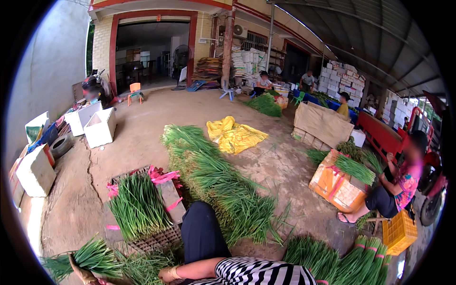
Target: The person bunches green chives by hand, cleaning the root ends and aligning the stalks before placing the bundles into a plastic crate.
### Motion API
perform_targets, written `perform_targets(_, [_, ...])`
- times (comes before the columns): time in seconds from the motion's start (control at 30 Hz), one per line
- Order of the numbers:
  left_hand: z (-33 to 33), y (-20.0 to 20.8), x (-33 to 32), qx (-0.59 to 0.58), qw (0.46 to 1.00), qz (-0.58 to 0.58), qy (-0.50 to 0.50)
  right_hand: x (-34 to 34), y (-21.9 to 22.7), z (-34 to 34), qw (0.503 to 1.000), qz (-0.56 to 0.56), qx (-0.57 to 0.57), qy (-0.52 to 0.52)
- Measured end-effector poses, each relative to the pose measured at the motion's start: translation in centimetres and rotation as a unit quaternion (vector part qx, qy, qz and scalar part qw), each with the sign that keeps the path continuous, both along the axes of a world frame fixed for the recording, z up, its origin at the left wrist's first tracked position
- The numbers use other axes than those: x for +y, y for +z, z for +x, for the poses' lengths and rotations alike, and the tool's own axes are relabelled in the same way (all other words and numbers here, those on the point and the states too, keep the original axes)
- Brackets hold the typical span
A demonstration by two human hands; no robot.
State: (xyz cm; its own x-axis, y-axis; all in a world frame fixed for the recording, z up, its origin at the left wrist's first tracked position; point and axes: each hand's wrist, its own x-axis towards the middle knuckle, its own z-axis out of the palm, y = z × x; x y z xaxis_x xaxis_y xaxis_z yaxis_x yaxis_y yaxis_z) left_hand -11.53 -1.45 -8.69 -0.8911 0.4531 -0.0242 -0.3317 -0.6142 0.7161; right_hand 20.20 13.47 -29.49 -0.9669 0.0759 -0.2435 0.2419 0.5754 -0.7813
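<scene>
Green chive bunch (99, 259), one, gripped in the left hand (84, 274).
The bunch is located at the lower left edge, its long axis laid roughly left to right; which end carries the leaf tips cannot be told. For the right hand (168, 274), placed beside loose leaves (142, 266), the grip cannot be told. One chive stack (137, 204) is supported on one slatted crate (159, 240); one long chive heap (221, 185) and one yellow sheet (235, 135) are laid beyond.
</scene>
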Motion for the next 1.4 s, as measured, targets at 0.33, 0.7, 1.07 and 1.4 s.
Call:
perform_targets(0.33, [-2.4,-2.7,0.9,0.011,1.0,-0.006,0.002,-1.4,4.9,1.9,0.981,0.142,-0.115,0.068])
perform_targets(0.7, [0.5,-0.5,1.7,0.012,1.0,-0.007,0.0,0.1,0.9,2.0,0.968,0.171,-0.143,0.113])
perform_targets(1.07, [3.7,1.2,3.2,-0.007,0.999,-0.03,-0.019,2.2,-3.2,1.9,0.969,0.184,-0.113,0.123])
perform_targets(1.4, [3.3,1.8,1.0,0.027,0.998,-0.051,-0.018,-0.7,6.5,3.1,0.962,0.193,-0.129,0.141])
